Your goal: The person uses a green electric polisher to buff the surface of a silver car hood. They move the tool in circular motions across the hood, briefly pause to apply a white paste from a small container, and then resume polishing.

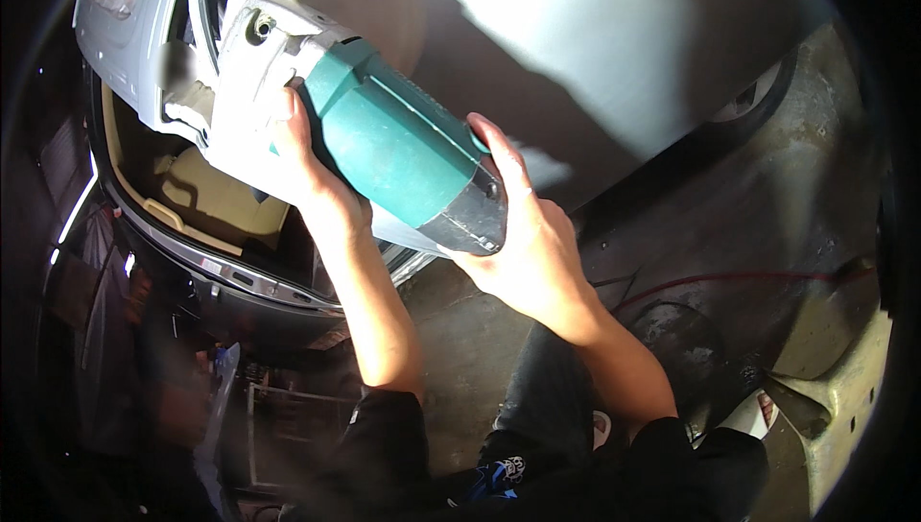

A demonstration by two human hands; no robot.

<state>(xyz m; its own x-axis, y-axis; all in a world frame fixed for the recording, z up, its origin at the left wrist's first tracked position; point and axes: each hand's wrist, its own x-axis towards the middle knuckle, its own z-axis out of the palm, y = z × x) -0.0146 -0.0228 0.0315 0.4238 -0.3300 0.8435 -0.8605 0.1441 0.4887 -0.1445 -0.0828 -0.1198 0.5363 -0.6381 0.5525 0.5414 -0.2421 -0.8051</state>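
A power polisher (395, 138) with a green body, silver gear head and black rear end is held up in both hands, tilted with its head to the upper left. My left hand (324, 186) is closed around the front of the body, thumb beside the gear head; its other fingers are hidden underneath. Around the black rear end, my right hand (528, 249) is closed with the thumb below and fingers along the far side. A pale round shape behind the head looks like a pad, but glare blurs it. Under the tool lies a brightly lit, pale car body panel (537, 33).
At left a car's opening (216, 263) shows a beige interior and a dark sill. A red hose (729, 277) crosses the concrete floor (460, 330) at right. A pale, curved panel-like part (849, 397) stands at the lower right.
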